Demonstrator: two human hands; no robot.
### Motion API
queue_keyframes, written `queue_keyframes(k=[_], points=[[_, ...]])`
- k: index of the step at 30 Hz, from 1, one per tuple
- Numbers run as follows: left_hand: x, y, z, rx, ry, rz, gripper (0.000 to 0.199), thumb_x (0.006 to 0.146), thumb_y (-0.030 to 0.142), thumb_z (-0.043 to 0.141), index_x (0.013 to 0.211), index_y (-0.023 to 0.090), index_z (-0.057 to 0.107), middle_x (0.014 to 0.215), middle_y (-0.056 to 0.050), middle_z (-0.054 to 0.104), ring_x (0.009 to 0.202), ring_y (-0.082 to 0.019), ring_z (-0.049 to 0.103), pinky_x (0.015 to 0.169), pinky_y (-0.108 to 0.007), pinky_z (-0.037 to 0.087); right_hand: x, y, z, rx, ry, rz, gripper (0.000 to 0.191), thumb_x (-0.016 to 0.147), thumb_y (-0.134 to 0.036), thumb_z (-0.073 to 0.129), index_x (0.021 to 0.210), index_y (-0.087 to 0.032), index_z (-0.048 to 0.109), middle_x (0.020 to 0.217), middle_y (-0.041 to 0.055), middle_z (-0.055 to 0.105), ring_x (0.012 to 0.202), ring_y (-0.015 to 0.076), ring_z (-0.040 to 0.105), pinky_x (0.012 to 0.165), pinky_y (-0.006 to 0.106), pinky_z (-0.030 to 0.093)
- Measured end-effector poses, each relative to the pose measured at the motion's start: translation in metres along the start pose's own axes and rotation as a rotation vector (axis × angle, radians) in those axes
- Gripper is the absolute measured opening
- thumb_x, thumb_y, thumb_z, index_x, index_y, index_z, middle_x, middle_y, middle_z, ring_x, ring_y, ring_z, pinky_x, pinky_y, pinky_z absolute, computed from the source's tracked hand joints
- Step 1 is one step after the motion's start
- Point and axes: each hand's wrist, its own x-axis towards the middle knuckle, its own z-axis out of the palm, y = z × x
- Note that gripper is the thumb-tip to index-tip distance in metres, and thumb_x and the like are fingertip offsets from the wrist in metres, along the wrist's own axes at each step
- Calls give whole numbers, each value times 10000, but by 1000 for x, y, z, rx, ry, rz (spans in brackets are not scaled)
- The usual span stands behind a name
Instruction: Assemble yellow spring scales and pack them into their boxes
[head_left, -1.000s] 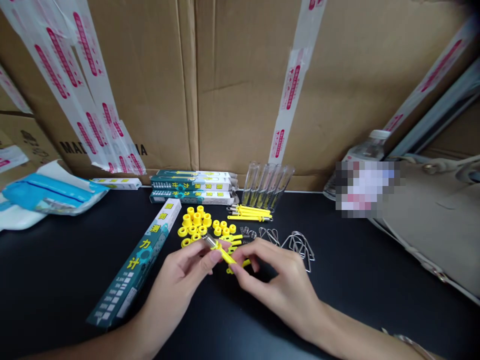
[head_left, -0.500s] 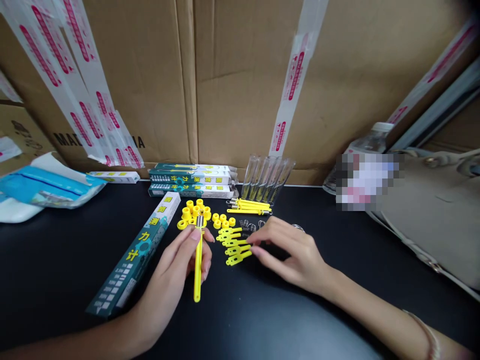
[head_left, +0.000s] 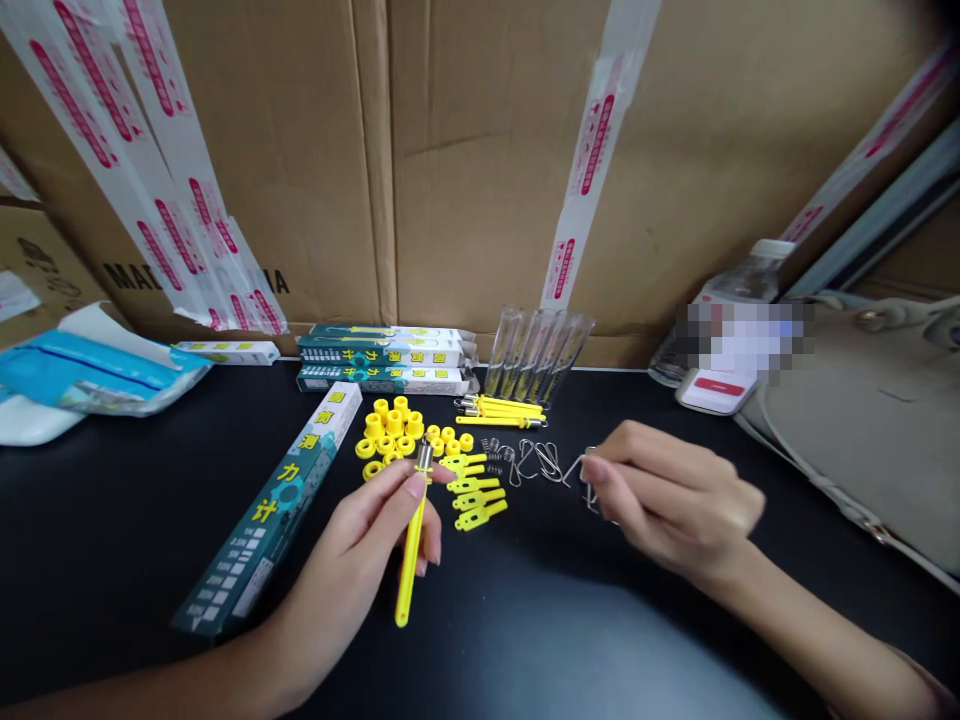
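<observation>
My left hand (head_left: 352, 560) is shut around a yellow plastic rod (head_left: 412, 570) with a metal tip, which stands tilted above the black tabletop (head_left: 570, 600). My right hand (head_left: 675, 500) pinches a bent wire hook (head_left: 589, 478) at the edge of a loose group of wire hooks (head_left: 536, 460). Between my hands lie several yellow flat slotted pieces (head_left: 472, 495). Just beyond them are several small steel springs (head_left: 491, 450). Several yellow plastic rings (head_left: 386, 430) sit close to my left fingers.
A long teal box (head_left: 270, 505) lies left of my left hand. At the back are stacked boxes (head_left: 382, 360), clear tubes (head_left: 536, 355) and several yellow rods (head_left: 499, 412). A bottle (head_left: 742, 285) and beige bag (head_left: 855, 430) stand right; a blue packet (head_left: 97, 370) lies left.
My right hand has moved right, from the yellow slotted pieces to the wire hooks, and now pinches one. My left hand has shifted slightly right, and the rod now tilts.
</observation>
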Motion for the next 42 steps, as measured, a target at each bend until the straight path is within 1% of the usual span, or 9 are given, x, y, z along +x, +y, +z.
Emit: queue_keyframes(k=[5, 8, 14, 21, 24, 26, 33, 38, 42], points=[[-1, 1, 1, -39, -54, -37, 488, 918, 532, 507, 1184, 124, 532, 615, 18, 629, 526, -140, 539, 553, -274, 423, 3, 9, -9, 54, 174, 485, 551, 940, -195, 625, 403, -219, 503, 444, -24, 568, 428, 114, 548, 473, 264, 409], [-1, 2, 2, -47, -51, -44, 465, 894, 520, 535, 1156, 137, 508, 619, 27, 624, 521, -137, 547, 544, -263, 428, 2, 19, -6, 91, 208, 598, 571, 941, -264, 633, 391, -229, 487, 432, -30, 536, 439, 127, 537, 537, 282, 448], [-2, 3, 3, 23, -37, -44, 360, 892, 507, 511, 1034, 179, 474, 547, 68, 566, 423, -95, 438, 461, -228, 346, -11, 16, 12, 82, 35, 544, 570, 933, -222, 642, 389, -201, 475, 413, -42, 490, 374, 84, 458, 424, 245, 340], [-4, 0, 3, 110, -57, -12, 331, 940, 509, 438, 1030, 192, 471, 443, 103, 465, 379, -96, 307, 421, -225, 262, -17, -13, 27, 101, -127, 234, 533, 926, -130, 615, 402, -191, 537, 399, -41, 437, 364, 80, 387, 417, 264, 281], [-8, -3, 2, 178, -171, 27, 351, 979, 519, 396, 977, 197, 534, 405, 125, 347, 371, -98, 261, 418, -230, 226, -19, -18, 29, 110, -168, 160, 486, 937, -128, 595, 457, -199, 579, 419, -31, 483, 372, 93, 402, 410, 267, 293], [-11, -3, 2, 242, -269, 62, 366, 996, 522, 390, 968, 202, 565, 432, 111, 378, 384, -98, 298, 432, -234, 238, -19, -18, 29, 111, -190, 158, 441, 953, -149, 583, 516, -199, 612, 453, -22, 528, 390, 100, 439, 418, 263, 323], [-15, -2, 2, 247, -241, 84, 317, 1017, 514, 388, 1016, 231, 532, 574, 49, 601, 558, -142, 542, 612, -251, 413, -9, -8, 33, 127, -241, 269, 76, 959, -191, 613, 975, -167, 683, 719, 19, 660, 615, 149, 601, 576, 263, 483], [-12, -3, 2, 218, -137, 84, 341, 1008, 533, 410, 1078, 219, 521, 533, 62, 590, 552, -145, 543, 630, -259, 410, 12, -6, 52, 197, -319, 203, 147, 956, -166, 608, 1084, -183, 679, 948, 71, 693, 894, 208, 637, 812, 351, 527], [-11, -3, 2, 171, -159, 64, 359, 1003, 532, 424, 1145, 217, 522, 506, 77, 558, 479, -127, 468, 543, -246, 359, 27, -12, 74, 230, -459, 96, 289, 929, -150, 623, 1208, -201, 677, 1027, 92, 631, 951, 239, 573, 850, 411, 508]])
